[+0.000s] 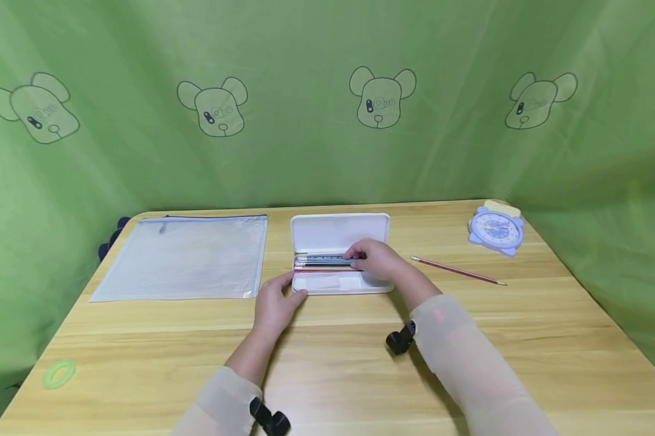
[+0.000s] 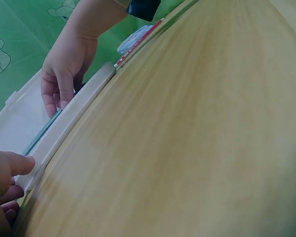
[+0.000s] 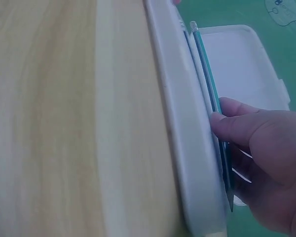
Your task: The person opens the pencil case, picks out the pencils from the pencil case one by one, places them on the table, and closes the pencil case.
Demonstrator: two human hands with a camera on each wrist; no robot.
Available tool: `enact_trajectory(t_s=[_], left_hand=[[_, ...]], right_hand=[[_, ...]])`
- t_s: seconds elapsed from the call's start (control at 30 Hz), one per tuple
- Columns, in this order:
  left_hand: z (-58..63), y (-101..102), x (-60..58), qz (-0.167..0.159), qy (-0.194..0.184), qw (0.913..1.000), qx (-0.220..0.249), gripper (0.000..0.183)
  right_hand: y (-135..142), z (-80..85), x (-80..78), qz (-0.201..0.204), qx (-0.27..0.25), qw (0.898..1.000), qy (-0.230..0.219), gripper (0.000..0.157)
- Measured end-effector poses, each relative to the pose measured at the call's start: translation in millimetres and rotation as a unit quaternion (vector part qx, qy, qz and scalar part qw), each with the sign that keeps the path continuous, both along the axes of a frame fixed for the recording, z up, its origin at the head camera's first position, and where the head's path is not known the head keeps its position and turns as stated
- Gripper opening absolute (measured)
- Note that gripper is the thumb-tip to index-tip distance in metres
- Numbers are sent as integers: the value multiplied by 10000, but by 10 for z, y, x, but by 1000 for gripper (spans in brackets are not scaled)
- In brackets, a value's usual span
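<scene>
A white pencil case (image 1: 340,231) lies with its lid raised toward the back of the table. Several pencils (image 1: 327,262) rest in its rear part, their ends toward the left. My left hand (image 1: 273,304) grips the case at its front left corner, thumb on the front rim and fingers at the left side. Over the right half of the case, my right hand (image 1: 379,259) pinches a teal pencil (image 3: 207,69) between thumb and fingers, right along the tray. A white block (image 1: 327,282) sits in the front compartment.
Left of the case lies a translucent zip pouch (image 1: 186,260). A red pencil (image 1: 458,270) is on the table to the right, with a blue toy clock (image 1: 496,229) and a pale yellow piece (image 1: 503,208) behind it. A green ring (image 1: 59,374) lies near the left edge.
</scene>
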State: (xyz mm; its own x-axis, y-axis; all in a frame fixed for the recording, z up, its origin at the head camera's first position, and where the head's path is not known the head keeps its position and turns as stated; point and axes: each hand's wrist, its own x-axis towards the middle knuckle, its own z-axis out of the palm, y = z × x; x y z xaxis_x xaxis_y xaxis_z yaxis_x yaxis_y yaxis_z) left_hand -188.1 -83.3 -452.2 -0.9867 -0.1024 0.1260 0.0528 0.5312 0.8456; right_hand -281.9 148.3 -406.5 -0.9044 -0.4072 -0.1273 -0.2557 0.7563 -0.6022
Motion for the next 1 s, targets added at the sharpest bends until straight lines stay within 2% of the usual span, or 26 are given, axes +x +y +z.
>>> enact_trajectory(t_s=[0.2, 0.43, 0.8, 1.0], left_hand=[[-6, 10, 0, -8, -14, 10000, -8, 48], [-14, -4, -6, -19, 22, 10000, -17, 46], [-9, -14, 0, -66, 34, 10000, 7, 47], [-5, -13, 0, -79, 35, 9999, 58, 47]], right_hand=[[166, 111, 66, 16, -136, 9997, 209, 22], [585, 226, 196, -170, -306, 9987, 368, 23], [1406, 255, 474, -677, 117, 9963, 514, 25], [1770, 179, 558, -866, 366, 9946, 440, 26]])
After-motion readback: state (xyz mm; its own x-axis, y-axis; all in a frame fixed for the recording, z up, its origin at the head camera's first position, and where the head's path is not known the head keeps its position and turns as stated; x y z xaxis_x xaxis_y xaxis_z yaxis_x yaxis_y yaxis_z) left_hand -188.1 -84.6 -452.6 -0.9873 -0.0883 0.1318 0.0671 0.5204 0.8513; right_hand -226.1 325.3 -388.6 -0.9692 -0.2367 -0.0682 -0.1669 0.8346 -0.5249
